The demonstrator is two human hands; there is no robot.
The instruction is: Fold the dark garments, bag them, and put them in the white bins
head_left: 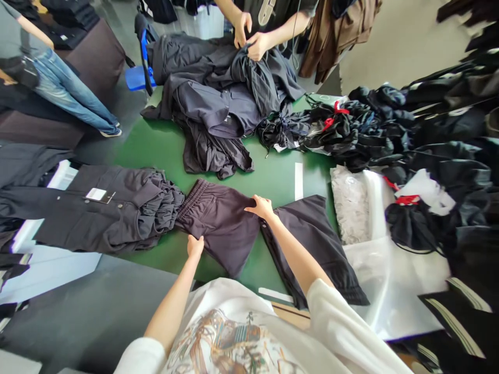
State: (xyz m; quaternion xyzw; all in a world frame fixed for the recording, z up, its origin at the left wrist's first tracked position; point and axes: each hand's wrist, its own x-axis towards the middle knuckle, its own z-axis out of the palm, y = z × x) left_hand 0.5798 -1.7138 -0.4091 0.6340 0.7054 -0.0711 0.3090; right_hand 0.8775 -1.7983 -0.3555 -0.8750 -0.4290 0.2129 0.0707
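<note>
Dark pants [224, 223] with a gathered elastic waistband lie flat on the green table [156, 143] in front of me, waistband to the left. Whether they are short or folded I cannot tell. My left hand [195, 246] grips their near edge below the waistband, its fingers partly hidden by the cloth. At the far right edge, my right hand [260, 208] pinches the fabric between thumb and fingers. A second dark garment [307, 239] lies folded just right of them, partly under my right forearm. On the left, a stack of dark buttoned garments [128, 213] touches the waistband.
Across the table a co-worker's hands [251, 41] handle a heap of dark garments [230, 104]. Black drawstring bundles with red ties [339, 117] crowd the right side. Clear plastic bags [390, 280] lie at near right. Another person in jeans [70, 88] stands far left.
</note>
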